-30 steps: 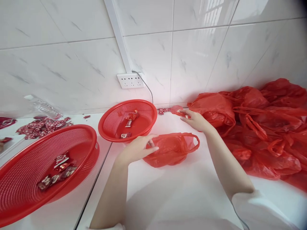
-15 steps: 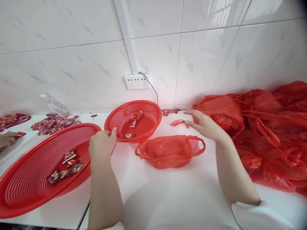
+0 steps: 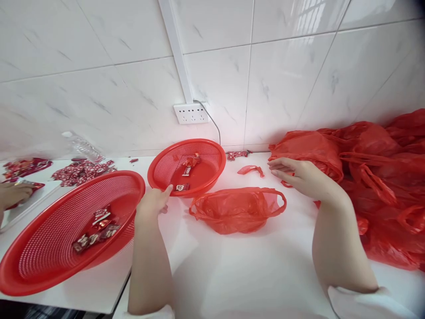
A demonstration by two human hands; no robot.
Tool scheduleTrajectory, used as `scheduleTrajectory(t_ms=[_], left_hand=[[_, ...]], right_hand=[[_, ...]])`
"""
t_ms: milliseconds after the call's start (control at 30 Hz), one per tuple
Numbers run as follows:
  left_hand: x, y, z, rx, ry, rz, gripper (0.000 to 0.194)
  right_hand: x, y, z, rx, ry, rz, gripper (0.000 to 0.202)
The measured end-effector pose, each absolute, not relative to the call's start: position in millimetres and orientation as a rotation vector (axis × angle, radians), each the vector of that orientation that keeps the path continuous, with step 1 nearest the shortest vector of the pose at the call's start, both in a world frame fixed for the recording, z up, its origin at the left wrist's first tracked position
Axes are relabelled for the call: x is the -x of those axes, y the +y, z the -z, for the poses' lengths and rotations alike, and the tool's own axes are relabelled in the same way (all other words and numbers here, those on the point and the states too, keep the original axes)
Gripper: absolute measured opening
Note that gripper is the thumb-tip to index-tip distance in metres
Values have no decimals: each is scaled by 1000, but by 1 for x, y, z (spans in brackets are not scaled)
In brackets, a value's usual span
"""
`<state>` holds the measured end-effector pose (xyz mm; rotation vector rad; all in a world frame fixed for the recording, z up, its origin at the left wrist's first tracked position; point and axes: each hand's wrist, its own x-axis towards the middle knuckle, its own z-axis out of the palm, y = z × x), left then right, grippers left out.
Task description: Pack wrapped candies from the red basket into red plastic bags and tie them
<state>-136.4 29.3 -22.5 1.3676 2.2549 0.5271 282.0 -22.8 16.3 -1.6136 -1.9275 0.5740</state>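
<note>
A red bag point(image 3: 237, 210) is found at the centre of the tabletop point(image 3: 229, 266), a loop handle at its left and right ends. The left hand point(image 3: 153, 203) is placed left of it, fingers partly curled, at the near-left rim of a small red basket point(image 3: 219, 177); whether the rim is gripped cannot be told. The right hand point(image 3: 300, 175) is held loosely open with nothing grasped, at the left edge of a heap of red bags point(image 3: 368, 150).

Pale print is borne by the wrapped packets point(image 3: 187, 171) in the small basket and by those in a large red basket point(image 3: 43, 266) at left; the lettering is too small to be read. White marks are noted on the red wrappers piled point(image 3: 83, 172) at far left, beside a clear bottle point(image 3: 81, 146). A red plastic scrap point(image 3: 250, 170) is seen beyond the central bag. A co-worker's hand point(image 3: 16, 193) is observed over packets at the left edge.
</note>
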Motion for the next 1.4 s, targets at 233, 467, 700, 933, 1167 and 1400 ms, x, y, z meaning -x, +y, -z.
scheduleTrajectory(t_ms=[233,467,700,933,1167,1400], left_hand=[[138,32,24,-1027,2218,-765,34],[125,38,25,-1116,1979,-1268,36],[117,41,29,-1205,1923,-1240,32],[101,31,10,-1179,1577,-1302,29],[89,21,-3,-1161,1443,-1334,27],[78,8,-12,-1240,1353,-1253,27]], right_hand=[[-274,-21,-16,1599,-1984,-541,32],[-269,-22,-15,1576,-2012,-593,31],[-271,-26,-18,1604,-1987,-615,32],[-267,-28,-19,1546,-2006,-608,29],[-258,-27,-18,1459,-2022,-587,26],[-239,-18,-7,1384,-2040,-441,26]])
